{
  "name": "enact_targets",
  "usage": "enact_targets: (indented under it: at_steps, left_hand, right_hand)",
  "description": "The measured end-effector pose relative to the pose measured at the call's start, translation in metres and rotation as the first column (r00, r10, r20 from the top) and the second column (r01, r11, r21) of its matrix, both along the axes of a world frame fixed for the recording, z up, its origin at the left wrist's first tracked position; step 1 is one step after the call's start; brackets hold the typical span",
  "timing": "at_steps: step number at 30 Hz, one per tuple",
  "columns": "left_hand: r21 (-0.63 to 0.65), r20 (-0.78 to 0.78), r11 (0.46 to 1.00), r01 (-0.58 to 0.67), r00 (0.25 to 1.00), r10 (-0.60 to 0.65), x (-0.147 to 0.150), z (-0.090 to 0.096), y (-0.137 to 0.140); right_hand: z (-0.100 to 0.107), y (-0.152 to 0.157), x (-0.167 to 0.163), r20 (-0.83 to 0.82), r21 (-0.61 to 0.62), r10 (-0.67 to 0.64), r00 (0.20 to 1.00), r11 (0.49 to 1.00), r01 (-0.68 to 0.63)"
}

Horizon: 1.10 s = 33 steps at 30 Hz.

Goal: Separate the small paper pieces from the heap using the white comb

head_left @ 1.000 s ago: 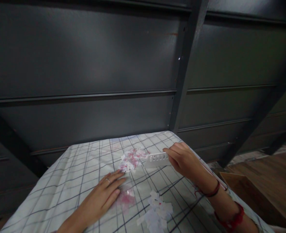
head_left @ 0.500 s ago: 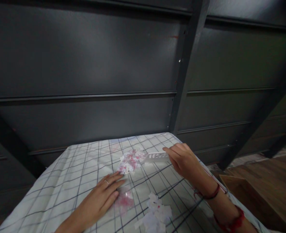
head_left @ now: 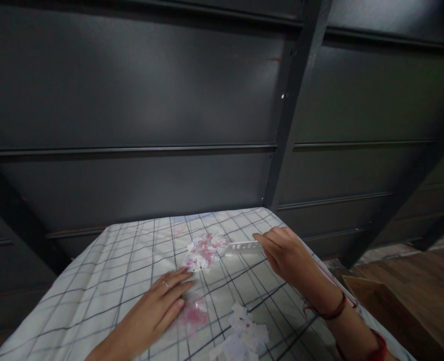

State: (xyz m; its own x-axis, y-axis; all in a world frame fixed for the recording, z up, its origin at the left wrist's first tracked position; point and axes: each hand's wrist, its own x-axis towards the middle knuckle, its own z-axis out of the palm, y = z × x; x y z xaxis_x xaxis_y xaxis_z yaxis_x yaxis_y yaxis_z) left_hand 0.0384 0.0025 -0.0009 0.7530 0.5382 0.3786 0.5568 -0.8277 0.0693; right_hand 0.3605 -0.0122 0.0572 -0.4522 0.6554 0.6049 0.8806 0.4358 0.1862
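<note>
Strip, one: white, narrow, with a row of openings along it. Located toward the far right of the cloth, lying roughly crosswise; its left end meets the right edge of the far pile, its right end runs into the right hand.

Right hand: pinching the strip's right end, index finger laid out along the top, the other fingers curled under; the thumb's hold is hidden. At the wrist, a dark red cord; higher on the forearm, a thicker red band, partly cut off by the frame.

Far pile: small paper scraps, white with pink and red marks, heaped loosely left of the strip.

Left hand: palm down, fingers stretched forward, slightly spread, gripping nothing. Fingertips at the near-left edge of the far pile; contact cannot be told. One ring.

Film: pink, translucent, glinting, just right of the left thumb.

Near pile: mostly white scraps, a few red specks, near the lower edge of the view, apart from the far pile.

Cloth: white, dark-lined check, covering the table.

Surroundings: dark grey panels behind; an open brown box on the wooden floor, right.
</note>
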Motion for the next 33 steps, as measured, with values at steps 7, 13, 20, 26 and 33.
enact_targets:
  at_steps: [7,13,20,26,33]
  left_hand:
    - [-0.020,0.010,1.000,-0.008,1.000,0.008,-0.001,-0.002,0.000]
    - [-0.018,0.005,1.000,-0.019,1.000,0.019,0.000,0.001,0.000]
    - [-0.036,-0.011,0.999,-0.021,1.000,0.021,0.000,0.001,-0.001]
    - [-0.033,-0.021,0.999,-0.020,1.000,0.019,0.000,0.001,-0.001]
    - [-0.021,-0.009,1.000,-0.011,1.000,0.010,0.000,-0.002,0.000]
  right_hand:
    - [-0.001,-0.001,0.001,-0.017,-0.027,0.012,1.000,1.000,-0.012]
    - [-0.002,0.000,0.000,-0.001,-0.023,-0.011,1.000,1.000,0.011]
    - [-0.005,0.001,-0.003,-0.011,0.009,0.012,1.000,1.000,-0.012]
    - [-0.006,0.002,-0.006,-0.004,0.007,0.007,1.000,1.000,-0.007]
    - [0.000,-0.003,0.005,-0.019,0.060,-0.026,0.999,0.998,0.027]
